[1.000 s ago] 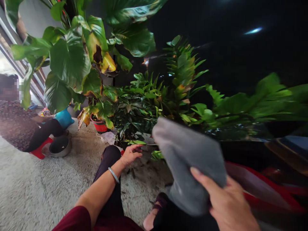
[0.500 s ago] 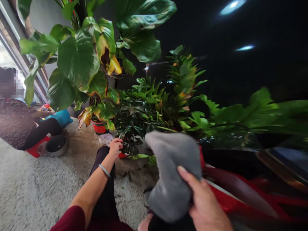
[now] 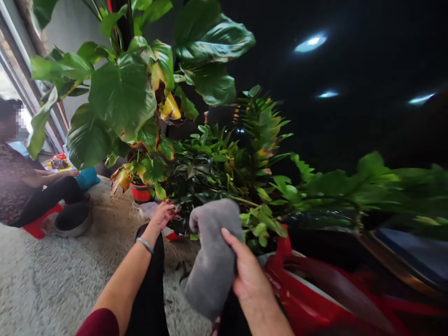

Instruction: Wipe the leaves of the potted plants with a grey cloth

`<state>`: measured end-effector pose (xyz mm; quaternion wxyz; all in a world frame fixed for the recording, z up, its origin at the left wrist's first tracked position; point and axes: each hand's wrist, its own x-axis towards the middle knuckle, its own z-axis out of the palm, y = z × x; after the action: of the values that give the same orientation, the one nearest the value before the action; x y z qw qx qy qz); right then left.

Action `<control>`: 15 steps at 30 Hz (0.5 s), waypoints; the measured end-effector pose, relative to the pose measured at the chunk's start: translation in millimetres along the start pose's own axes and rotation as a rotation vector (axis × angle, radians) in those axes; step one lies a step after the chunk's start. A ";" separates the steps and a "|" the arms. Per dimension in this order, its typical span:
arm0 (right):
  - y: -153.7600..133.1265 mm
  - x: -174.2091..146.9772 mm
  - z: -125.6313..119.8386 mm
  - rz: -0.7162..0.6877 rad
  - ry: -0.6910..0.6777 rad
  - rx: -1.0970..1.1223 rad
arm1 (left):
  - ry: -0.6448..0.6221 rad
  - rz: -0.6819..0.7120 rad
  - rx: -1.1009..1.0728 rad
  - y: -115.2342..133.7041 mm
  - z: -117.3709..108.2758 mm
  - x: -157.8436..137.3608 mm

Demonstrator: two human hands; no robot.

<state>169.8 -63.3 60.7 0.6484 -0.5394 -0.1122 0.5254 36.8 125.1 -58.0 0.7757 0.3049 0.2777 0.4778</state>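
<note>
A soft grey plush piece (image 3: 215, 252) with a rounded body and a small curled end at its upper left is in front of me. My right hand (image 3: 241, 266) is closed on its right side, thumb on top; the other fingers are hidden behind it. Over my left knee, my left hand (image 3: 164, 217) reaches forward with its fingers apart, and nothing shows in it. It is nearest to a dark-leaved plant (image 3: 191, 175) and a pale sheet with small marks (image 3: 150, 209).
A large leafy plant stands in a red pot (image 3: 140, 192). At right is a red bag (image 3: 315, 294). A person (image 3: 21, 177) sits on a red stool (image 3: 40, 224) at left, hand by a blue cloth item (image 3: 87, 178), near a grey basin (image 3: 74, 219). The floor (image 3: 70, 275) is rough concrete.
The plush piece has moved left with my right hand, closer to my left hand. The left hand's fingers have spread. The camera view has shifted slightly rightward.
</note>
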 end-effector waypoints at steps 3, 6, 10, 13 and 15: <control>-49.0 15.6 17.9 -0.255 0.067 0.100 | -0.011 0.002 0.028 -3.4 3.8 4.6; -73.5 46.4 34.8 -0.294 -0.026 0.038 | -0.025 -0.002 0.061 -8.6 5.8 5.6; -36.9 52.0 34.1 -0.057 -0.075 -0.078 | -0.025 -0.050 0.115 -14.2 3.5 7.3; -5.6 18.3 29.6 0.125 -0.101 -0.081 | -0.018 -0.026 0.154 -16.3 0.9 8.5; -5.8 -5.9 36.1 0.107 -0.196 -0.101 | -0.003 0.045 0.202 -17.2 -0.2 7.5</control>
<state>144.9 -46.3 82.1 0.5774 -0.5224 -0.1725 0.6033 49.4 125.9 -71.9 0.7306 0.3884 0.3162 0.4640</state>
